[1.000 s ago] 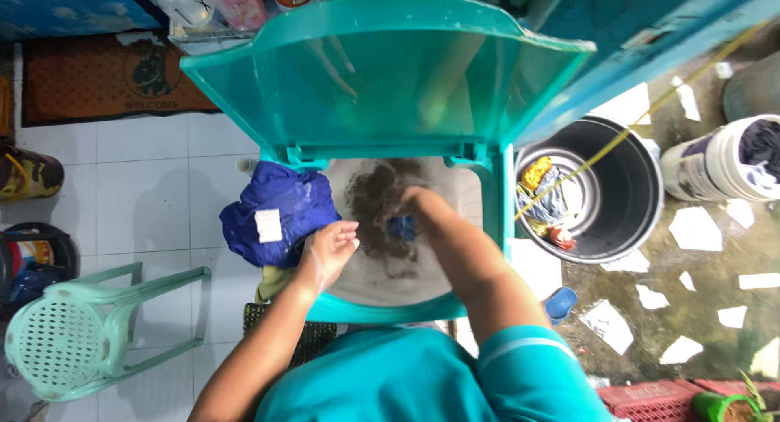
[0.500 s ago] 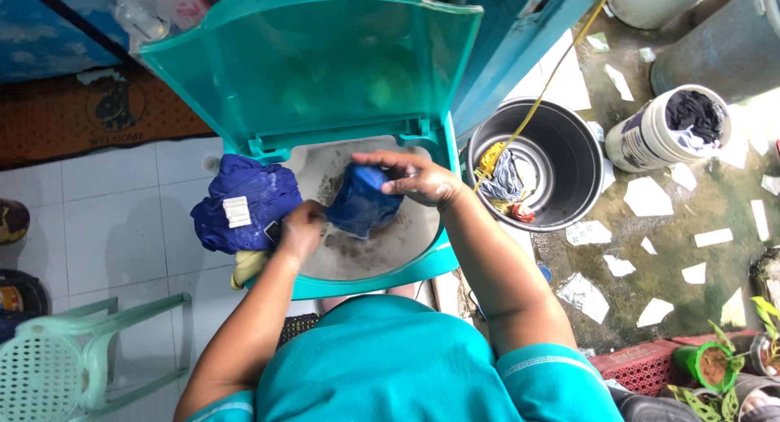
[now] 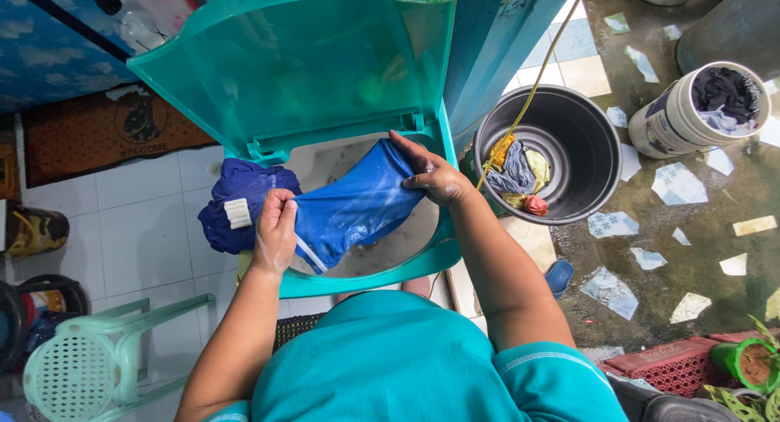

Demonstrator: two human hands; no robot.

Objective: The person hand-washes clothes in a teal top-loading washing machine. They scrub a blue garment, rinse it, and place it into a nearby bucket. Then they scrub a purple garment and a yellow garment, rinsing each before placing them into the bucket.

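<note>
While both hands pinch it, blue garment (image 3: 353, 207) hangs stretched over washer tub (image 3: 366, 264). Left hand (image 3: 275, 227) grips at 9 o'clock; right hand (image 3: 431, 172) at 2 o'clock.

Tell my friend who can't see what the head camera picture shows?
A person's left hand and right hand stretch a wet blue cloth over an open teal washing tub. A dark basin of clothes sits to the right.

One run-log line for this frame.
left hand: grips blue cloth | right hand: grips same cloth | cloth: stretched over open washer tub | bucket: beside
</note>
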